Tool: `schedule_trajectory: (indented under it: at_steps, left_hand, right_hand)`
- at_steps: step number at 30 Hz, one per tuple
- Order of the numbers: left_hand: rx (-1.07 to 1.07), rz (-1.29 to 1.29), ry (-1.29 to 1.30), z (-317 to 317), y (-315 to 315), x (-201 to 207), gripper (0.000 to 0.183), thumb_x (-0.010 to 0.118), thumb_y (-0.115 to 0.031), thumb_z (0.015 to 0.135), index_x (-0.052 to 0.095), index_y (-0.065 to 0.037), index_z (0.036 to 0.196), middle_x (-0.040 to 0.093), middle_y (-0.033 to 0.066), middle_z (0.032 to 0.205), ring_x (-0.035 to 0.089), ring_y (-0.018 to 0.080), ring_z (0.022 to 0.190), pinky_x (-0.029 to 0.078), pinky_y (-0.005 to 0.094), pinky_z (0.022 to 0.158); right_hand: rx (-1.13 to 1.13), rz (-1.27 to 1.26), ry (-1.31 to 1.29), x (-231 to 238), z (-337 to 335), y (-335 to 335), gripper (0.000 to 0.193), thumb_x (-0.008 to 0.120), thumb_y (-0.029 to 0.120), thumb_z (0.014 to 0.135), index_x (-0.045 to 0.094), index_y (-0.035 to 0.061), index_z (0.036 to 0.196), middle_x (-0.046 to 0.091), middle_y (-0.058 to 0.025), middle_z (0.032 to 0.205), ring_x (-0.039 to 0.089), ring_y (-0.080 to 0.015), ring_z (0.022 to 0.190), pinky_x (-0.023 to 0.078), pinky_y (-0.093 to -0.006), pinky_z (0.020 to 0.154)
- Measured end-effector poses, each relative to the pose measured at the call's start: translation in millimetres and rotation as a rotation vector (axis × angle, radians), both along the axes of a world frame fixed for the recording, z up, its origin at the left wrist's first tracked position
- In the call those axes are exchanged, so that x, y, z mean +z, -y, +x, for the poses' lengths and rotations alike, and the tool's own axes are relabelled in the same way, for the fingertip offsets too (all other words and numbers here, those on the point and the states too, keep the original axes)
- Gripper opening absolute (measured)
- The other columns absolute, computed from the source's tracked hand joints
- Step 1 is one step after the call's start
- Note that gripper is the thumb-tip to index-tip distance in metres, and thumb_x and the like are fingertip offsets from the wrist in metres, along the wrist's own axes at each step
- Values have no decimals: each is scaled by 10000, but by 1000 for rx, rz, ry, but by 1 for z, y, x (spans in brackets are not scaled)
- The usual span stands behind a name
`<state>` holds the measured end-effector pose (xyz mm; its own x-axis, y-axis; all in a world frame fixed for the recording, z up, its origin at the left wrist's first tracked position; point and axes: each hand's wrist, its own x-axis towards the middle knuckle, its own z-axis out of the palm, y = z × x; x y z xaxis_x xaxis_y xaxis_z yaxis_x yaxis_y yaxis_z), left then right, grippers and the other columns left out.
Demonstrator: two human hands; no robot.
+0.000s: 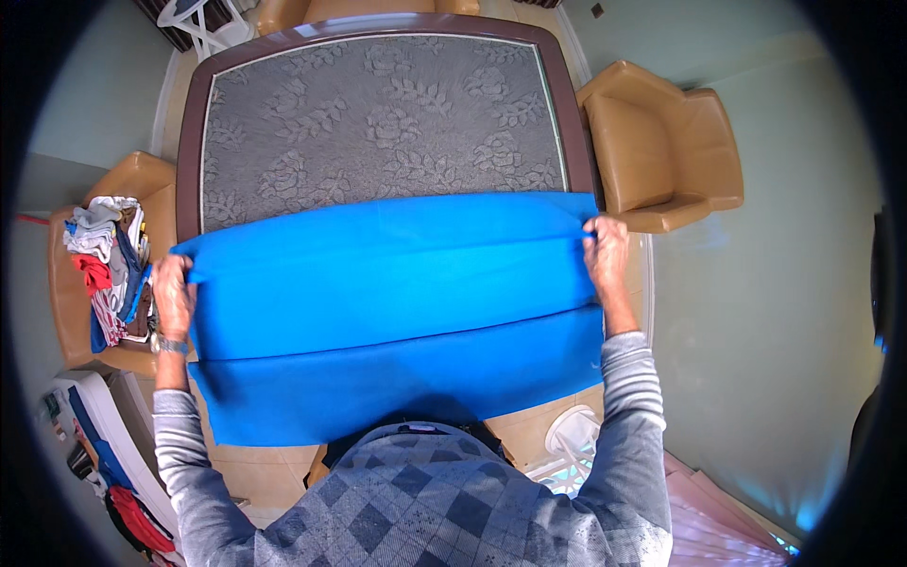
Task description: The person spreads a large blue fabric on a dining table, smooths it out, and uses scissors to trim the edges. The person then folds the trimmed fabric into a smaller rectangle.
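A wide blue cloth [397,293] is stretched between my two hands over the near half of the table. It has a fold line across its upper part, and its lower flap hangs past the table's near edge in front of my body. My left hand [173,295] is closed on the cloth's left edge, near its far corner. On the opposite side, my right hand [607,253] pinches the right edge, also close to the far corner. Both arms reach forward, spread wide apart.
The table [378,123] has a grey floral top and brown rim. A tan armchair [652,151] stands at its right; another tan armchair [66,302] at the left bears piled folded clothes [113,265]. Lower left is a white unit [118,416] with garments. A white stool [572,430] is near my right.
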<state>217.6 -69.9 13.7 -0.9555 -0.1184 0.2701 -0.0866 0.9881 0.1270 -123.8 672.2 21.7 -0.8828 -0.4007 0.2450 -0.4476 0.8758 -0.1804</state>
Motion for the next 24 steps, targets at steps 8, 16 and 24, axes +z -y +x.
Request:
schedule_trajectory:
  at_steps: [8,16,24]
  left_hand:
    - [131,58,91,80,-42,-57,421,759,68,677,608,-102,1032,623,157,1026,605,405,1038,471,509,976]
    - [170,68,86,95,-50,-52,448,769,86,660,602,-100,1032,622,159,1024,606,405,1045,473,521,1029]
    - [137,97,126,132,-62,-46,401,773,69,664,632,-94,1003,642,147,1024,609,393,1040,485,506,995]
  right_hand:
    - [-128,4,140,-63,75,-36,339,827,-18,761,692,165,1013,707,-88,1119,617,-354,1157,495,-485,1021]
    - [-146,-16,123,-57,88,-40,318,826,-8,768,691,152,1007,707,-103,1097,627,-364,1124,512,-494,1020]
    - [-152,-26,131,-56,119,-65,281,809,-16,768,698,143,972,706,-104,1073,631,-373,1111,522,-483,1010]
